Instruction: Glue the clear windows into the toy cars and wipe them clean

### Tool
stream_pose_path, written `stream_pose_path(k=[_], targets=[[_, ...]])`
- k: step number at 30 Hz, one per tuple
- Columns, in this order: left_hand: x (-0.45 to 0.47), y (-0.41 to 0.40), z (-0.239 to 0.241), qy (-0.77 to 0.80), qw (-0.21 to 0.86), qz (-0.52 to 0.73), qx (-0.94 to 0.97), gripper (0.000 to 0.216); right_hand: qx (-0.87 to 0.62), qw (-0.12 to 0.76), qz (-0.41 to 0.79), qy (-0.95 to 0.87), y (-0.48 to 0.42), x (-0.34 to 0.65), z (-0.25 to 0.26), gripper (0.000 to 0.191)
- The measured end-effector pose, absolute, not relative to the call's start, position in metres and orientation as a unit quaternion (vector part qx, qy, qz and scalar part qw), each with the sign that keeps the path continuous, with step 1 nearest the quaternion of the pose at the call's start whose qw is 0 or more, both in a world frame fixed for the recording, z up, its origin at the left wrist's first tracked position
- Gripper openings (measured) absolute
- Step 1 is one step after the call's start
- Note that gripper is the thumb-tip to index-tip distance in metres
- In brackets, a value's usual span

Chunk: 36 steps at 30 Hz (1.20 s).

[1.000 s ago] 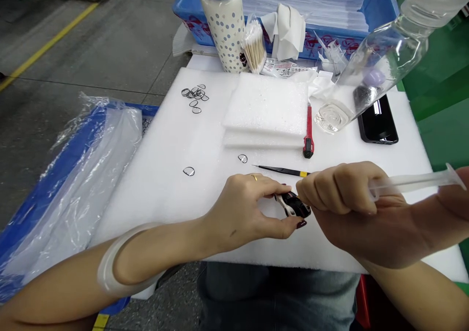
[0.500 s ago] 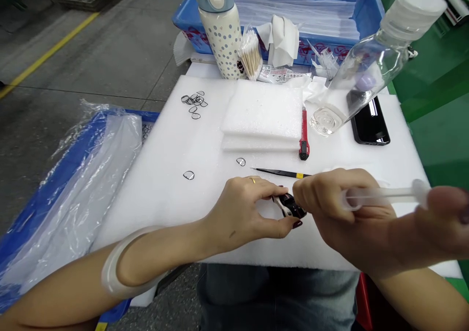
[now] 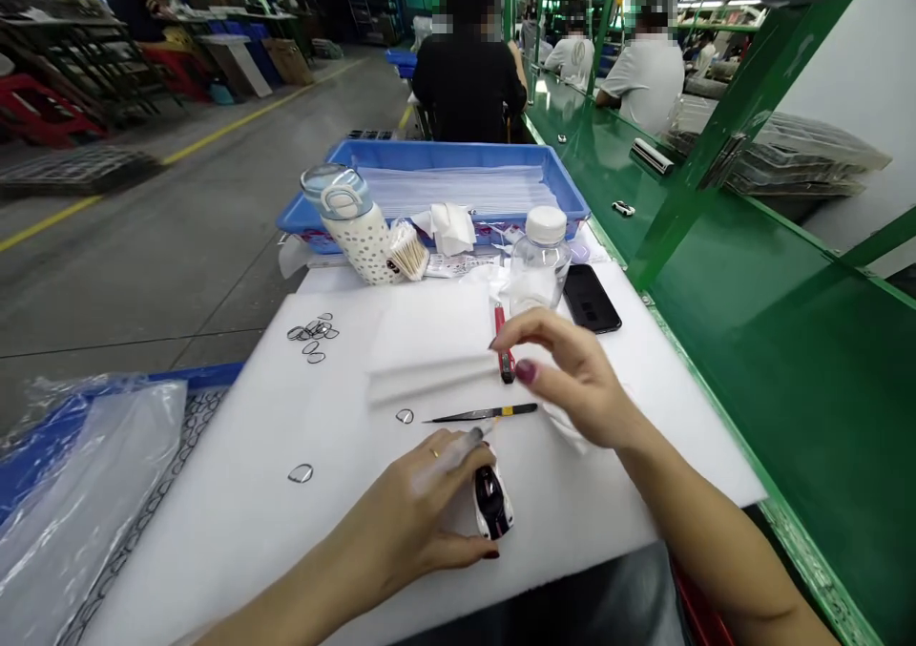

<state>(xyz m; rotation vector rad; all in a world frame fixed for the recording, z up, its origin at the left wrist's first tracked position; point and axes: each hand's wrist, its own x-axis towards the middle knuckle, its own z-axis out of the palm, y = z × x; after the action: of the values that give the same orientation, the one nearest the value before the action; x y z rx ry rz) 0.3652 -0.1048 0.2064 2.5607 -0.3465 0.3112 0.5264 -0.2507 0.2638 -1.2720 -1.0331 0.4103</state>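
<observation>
My left hand (image 3: 422,503) has its thumb and fingers around a small black-and-white toy car (image 3: 492,503) at the front of the white foam sheet. A translucent syringe (image 3: 447,457), blurred, lies across the fingers of that same hand, its thin end pointing right. My right hand (image 3: 572,379) is raised over the foam, thumb and index finger apart, nothing between them. Just beyond its fingertips lies a red box cutter (image 3: 499,326). Black-and-yellow tweezers (image 3: 479,414) rest between the hands. Thin black rings (image 3: 301,473) lie on the left, several in a pile (image 3: 313,331).
White foam pads (image 3: 429,336) lie mid-table. Behind stand a dotted bottle (image 3: 362,245), cotton swabs (image 3: 407,250), a clear bottle (image 3: 539,260), a phone (image 3: 591,298) and a blue bin (image 3: 565,183). A green bench (image 3: 780,379) borders the right. People sit farther back.
The view has tilted up, bringing the room and people into sight. My right hand has let go of the syringe, now at my left hand. The toy car has turned lengthwise.
</observation>
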Motion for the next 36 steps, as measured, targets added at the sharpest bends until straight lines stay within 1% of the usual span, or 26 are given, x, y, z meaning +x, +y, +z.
stream_pose_path(k=[2,3,4,7,8,9,11,13,15,18,20,23,25,29,33,34,36], targets=[[0.365,-0.105,0.204,-0.134,0.257,0.105,0.951,0.071,-0.590,0.662,0.146,-0.438,-0.254,0.534,0.265,0.017],[0.365,-0.105,0.204,-0.133,0.254,0.099,0.953,0.071,-0.615,0.640,0.150,-0.435,-0.255,0.539,0.265,0.018],[0.365,-0.104,0.203,-0.129,0.252,0.090,0.955,0.072,-0.648,0.596,0.162,-0.445,-0.257,0.545,0.265,0.018],[0.365,-0.103,0.204,-0.115,0.247,0.067,0.960,0.071,-0.737,0.424,0.201,-0.487,-0.269,0.570,0.265,0.016],[0.365,-0.103,0.205,-0.112,0.247,0.062,0.960,0.070,-0.762,0.390,0.198,-0.478,-0.276,0.581,0.265,0.018],[0.364,-0.103,0.205,-0.110,0.247,0.059,0.961,0.070,-0.791,0.376,0.177,-0.449,-0.283,0.593,0.263,0.021],[0.363,-0.103,0.206,-0.109,0.244,0.059,0.962,0.070,-0.861,0.356,0.085,-0.354,-0.293,0.618,0.254,0.028],[0.363,-0.103,0.207,-0.113,0.236,0.063,0.963,0.070,-0.911,0.295,-0.001,-0.287,-0.297,0.639,0.239,0.036],[0.362,-0.103,0.207,-0.117,0.225,0.071,0.965,0.071,-0.930,0.226,-0.009,-0.289,-0.294,0.650,0.225,0.041],[0.362,-0.103,0.207,-0.124,0.210,0.080,0.967,0.071,-0.936,0.172,0.018,-0.306,-0.290,0.652,0.214,0.038],[0.362,-0.103,0.206,-0.127,0.206,0.083,0.967,0.071,-0.947,0.170,-0.004,-0.273,-0.294,0.652,0.215,0.035],[0.363,-0.103,0.206,-0.129,0.201,0.091,0.967,0.071,-0.950,0.238,-0.012,-0.202,-0.307,0.660,0.218,0.035],[0.363,-0.103,0.206,-0.133,0.199,0.097,0.966,0.072,-0.944,0.283,0.005,-0.172,-0.310,0.671,0.218,0.039],[0.365,-0.103,0.207,-0.143,0.195,0.101,0.965,0.072,-0.939,0.311,0.034,-0.145,-0.292,0.692,0.208,0.057],[0.366,-0.102,0.208,-0.157,0.195,0.110,0.962,0.068,-0.939,0.307,0.051,-0.150,-0.271,0.700,0.204,0.085],[0.366,-0.102,0.208,-0.158,0.195,0.111,0.962,0.067,-0.937,0.307,0.058,-0.155,-0.270,0.701,0.204,0.089],[0.365,-0.102,0.208,-0.156,0.196,0.114,0.961,0.066,-0.931,0.317,0.079,-0.163,-0.272,0.703,0.208,0.088]])
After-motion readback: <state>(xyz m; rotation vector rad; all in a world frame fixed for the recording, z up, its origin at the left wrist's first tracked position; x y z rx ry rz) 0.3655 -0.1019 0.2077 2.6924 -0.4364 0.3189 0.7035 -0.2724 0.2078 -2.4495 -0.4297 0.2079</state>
